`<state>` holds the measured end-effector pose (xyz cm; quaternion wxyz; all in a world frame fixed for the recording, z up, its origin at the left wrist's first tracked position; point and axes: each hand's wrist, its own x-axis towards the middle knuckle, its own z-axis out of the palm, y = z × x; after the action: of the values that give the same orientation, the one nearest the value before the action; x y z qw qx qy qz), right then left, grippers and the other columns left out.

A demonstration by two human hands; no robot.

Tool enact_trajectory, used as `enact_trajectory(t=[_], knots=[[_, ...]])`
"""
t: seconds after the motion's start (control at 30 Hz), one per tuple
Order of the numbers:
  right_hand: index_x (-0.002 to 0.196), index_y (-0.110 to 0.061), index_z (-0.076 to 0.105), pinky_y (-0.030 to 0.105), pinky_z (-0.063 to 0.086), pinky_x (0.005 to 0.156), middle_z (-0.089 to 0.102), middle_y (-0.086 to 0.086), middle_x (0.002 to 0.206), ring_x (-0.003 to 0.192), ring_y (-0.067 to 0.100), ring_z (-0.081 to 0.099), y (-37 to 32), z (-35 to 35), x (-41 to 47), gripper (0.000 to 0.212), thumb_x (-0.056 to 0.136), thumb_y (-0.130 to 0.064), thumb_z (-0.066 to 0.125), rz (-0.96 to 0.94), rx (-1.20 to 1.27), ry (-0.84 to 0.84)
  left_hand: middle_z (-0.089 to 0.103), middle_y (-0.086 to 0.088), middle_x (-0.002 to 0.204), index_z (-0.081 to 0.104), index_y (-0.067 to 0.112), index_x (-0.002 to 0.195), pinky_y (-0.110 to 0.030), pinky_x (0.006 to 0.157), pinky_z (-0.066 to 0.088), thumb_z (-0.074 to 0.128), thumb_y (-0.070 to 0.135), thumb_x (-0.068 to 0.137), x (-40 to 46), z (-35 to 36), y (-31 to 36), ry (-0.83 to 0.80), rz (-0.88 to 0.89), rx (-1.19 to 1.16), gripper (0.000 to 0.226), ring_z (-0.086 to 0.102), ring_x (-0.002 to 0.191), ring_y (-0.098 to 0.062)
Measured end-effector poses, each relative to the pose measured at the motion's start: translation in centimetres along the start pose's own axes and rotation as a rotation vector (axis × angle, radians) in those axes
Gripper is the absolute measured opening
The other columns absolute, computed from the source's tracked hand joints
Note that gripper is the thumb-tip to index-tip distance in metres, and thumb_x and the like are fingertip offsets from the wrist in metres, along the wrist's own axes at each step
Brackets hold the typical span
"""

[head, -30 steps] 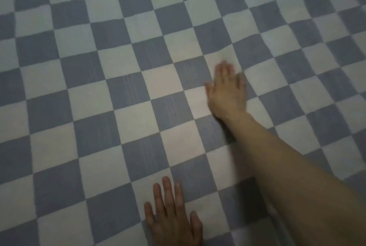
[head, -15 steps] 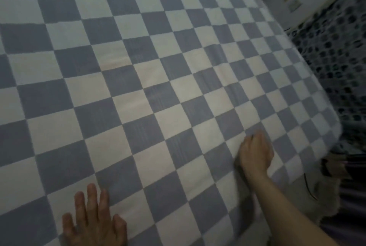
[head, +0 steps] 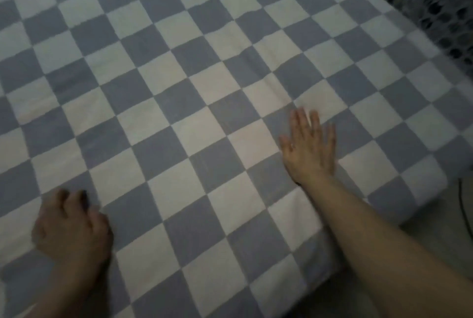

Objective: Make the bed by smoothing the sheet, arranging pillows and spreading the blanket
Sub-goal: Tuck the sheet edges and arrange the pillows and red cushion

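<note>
Here: right hand (head: 311,150) flat, fingers straight, on checkered sheet (head: 179,82); left hand (head: 71,228) fingers curled, grip unclear

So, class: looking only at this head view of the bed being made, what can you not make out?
- Left hand: fingers curled on the checked sheet; whether they pinch cloth is blurred.
- Right hand: flat; the sheet under its palm is hidden.
- Dark patterned fabric: cut off by the right edge.
- Pillows: none in frame.
</note>
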<state>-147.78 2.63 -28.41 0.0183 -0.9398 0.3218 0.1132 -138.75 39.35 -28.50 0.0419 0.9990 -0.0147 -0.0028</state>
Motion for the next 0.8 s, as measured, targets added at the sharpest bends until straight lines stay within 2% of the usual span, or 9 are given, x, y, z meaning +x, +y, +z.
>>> enact_trajectory(t=[0.1, 0.23, 0.3, 0.4, 0.53, 0.6, 0.7, 0.77, 0.8], knots=[[0.148, -0.022, -0.002, 0.051, -0.003, 0.114, 0.001, 0.000, 0.159, 0.146, 0.021, 0.001, 11.0, 1.2, -2.2, 0.070, 0.086, -0.054, -0.006, 0.162, 0.016, 0.021, 0.023, -0.021, 0.152, 0.027, 0.005, 0.142, -0.059, 0.110, 0.013, 0.019, 0.034, 0.092, -0.5, 1.0, 15.3, -0.075, 0.118, -0.093, 0.059, 0.020, 0.140, -0.038], [0.148, -0.021, 0.009, 0.056, 0.004, 0.112, 0.015, 0.005, 0.157, 0.144, 0.027, 0.014, 17.8, 2.3, -3.7, 0.067, 0.089, -0.053, 0.006, 0.280, 0.084, 0.033, 0.020, -0.021, 0.153, 0.023, 0.004, 0.145, -0.053, 0.114, 0.004, 0.018, 0.044, 0.089, -9.5, 3.7, 30.0, -0.145, 0.414, -0.074, 0.068, 0.019, 0.142, -0.037], [0.147, -0.018, 0.023, 0.058, 0.009, 0.110, 0.025, 0.009, 0.154, 0.141, 0.031, 0.022, 18.8, 2.6, -4.0, 0.066, 0.091, -0.051, 0.015, 0.264, 0.118, 0.043, 0.021, -0.020, 0.153, 0.023, 0.006, 0.145, -0.052, 0.113, 0.000, 0.022, 0.047, 0.090, -13.3, 4.2, 33.4, -0.174, 0.518, -0.050, 0.068, 0.016, 0.143, -0.034], [0.141, -0.014, 0.038, 0.054, 0.016, 0.106, 0.038, 0.014, 0.147, 0.135, 0.035, 0.033, 18.8, 2.3, -3.6, 0.066, 0.088, -0.049, 0.022, 0.219, 0.110, 0.053, 0.021, -0.018, 0.152, 0.022, 0.006, 0.144, -0.054, 0.113, 0.003, 0.012, 0.047, 0.092, -14.6, 4.4, 34.6, -0.225, 0.488, 0.002, 0.067, 0.011, 0.143, -0.033], [0.112, -0.010, 0.060, 0.048, 0.032, 0.092, 0.060, 0.015, 0.117, 0.108, 0.033, 0.051, 18.1, -1.6, -1.2, 0.051, 0.081, -0.036, 0.028, 0.299, 0.381, 0.178, 0.021, -0.016, 0.152, 0.022, 0.007, 0.143, -0.055, 0.112, 0.005, 0.009, 0.048, 0.091, -14.3, 4.5, 34.3, -0.218, 0.484, 0.035, 0.067, 0.004, 0.143, -0.031], [0.115, -0.011, 0.059, 0.047, 0.037, 0.094, 0.062, 0.013, 0.118, 0.109, 0.031, 0.056, 15.0, -3.0, 0.7, 0.046, 0.083, -0.029, 0.032, 0.175, 0.401, 0.294, 0.021, -0.016, 0.151, 0.024, 0.007, 0.142, -0.056, 0.111, 0.004, 0.025, 0.046, 0.087, -14.5, 4.9, 34.1, -0.200, 0.501, 0.034, 0.067, -0.002, 0.145, -0.030], [0.129, -0.013, 0.052, 0.045, 0.038, 0.104, 0.054, 0.008, 0.135, 0.125, 0.025, 0.051, 6.3, -5.0, 3.4, 0.046, 0.085, -0.023, 0.044, -0.320, 0.307, 0.269, 0.040, -0.019, 0.143, 0.029, 0.010, 0.141, -0.055, 0.110, 0.005, 0.036, 0.047, 0.076, -13.9, 5.0, 33.9, -0.142, 0.543, 0.033, 0.075, 0.007, 0.143, -0.031], [0.146, -0.015, 0.026, 0.042, 0.011, 0.117, 0.023, 0.003, 0.155, 0.144, 0.019, 0.019, 1.8, -5.7, 4.9, 0.053, 0.095, -0.024, 0.036, -0.661, 0.235, 0.005, 0.049, -0.017, 0.135, 0.017, 0.018, 0.146, -0.052, 0.109, 0.005, 0.032, 0.045, 0.080, -13.7, 5.0, 33.7, -0.070, 0.584, -0.026, 0.073, 0.012, 0.141, -0.029], [0.150, -0.017, 0.011, 0.042, -0.004, 0.117, 0.005, -0.001, 0.159, 0.146, 0.017, 0.002, 1.3, -5.6, 6.1, 0.055, 0.099, -0.029, 0.027, -0.731, 0.183, -0.117, 0.043, -0.016, 0.138, 0.007, 0.020, 0.148, -0.052, 0.110, 0.004, 0.031, 0.044, 0.083, -13.7, 5.0, 33.5, -0.046, 0.582, -0.064, 0.074, 0.005, 0.144, -0.027]])
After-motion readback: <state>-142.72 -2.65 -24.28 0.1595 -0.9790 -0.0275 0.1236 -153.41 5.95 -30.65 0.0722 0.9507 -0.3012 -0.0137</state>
